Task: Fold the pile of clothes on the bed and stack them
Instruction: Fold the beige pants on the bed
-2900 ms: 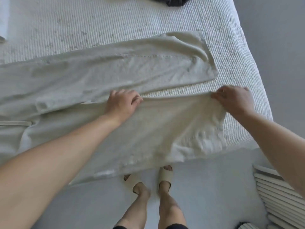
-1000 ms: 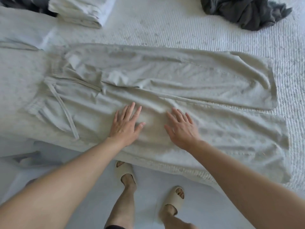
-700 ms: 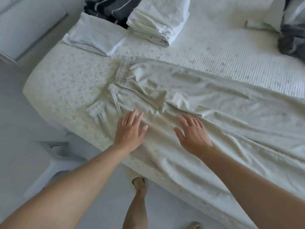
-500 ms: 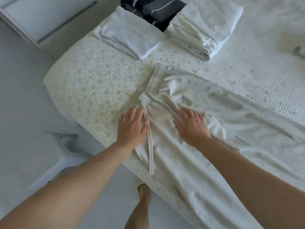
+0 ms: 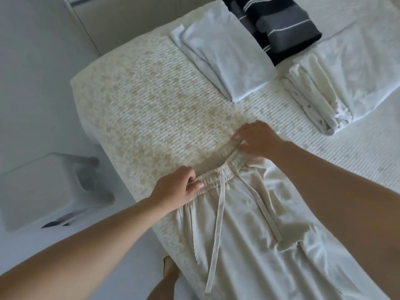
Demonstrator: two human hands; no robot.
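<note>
Between the two hands, the gathered elastic waistband (image 5: 218, 169) of the pale beige drawstring trousers (image 5: 249, 234) runs taut across the white textured bed (image 5: 151, 115). The left hand (image 5: 175, 189) pinches its near end, thumb on top; the right hand (image 5: 256, 139) curls over the far end, probably to square the band before folding. The flat drawstring (image 5: 216, 217) trails back from the left hand. Beyond the right hand lie folded white clothes (image 5: 223, 59), cream clothes (image 5: 337, 83) and a dark striped piece (image 5: 279, 29), likely the growing stacks.
</note>
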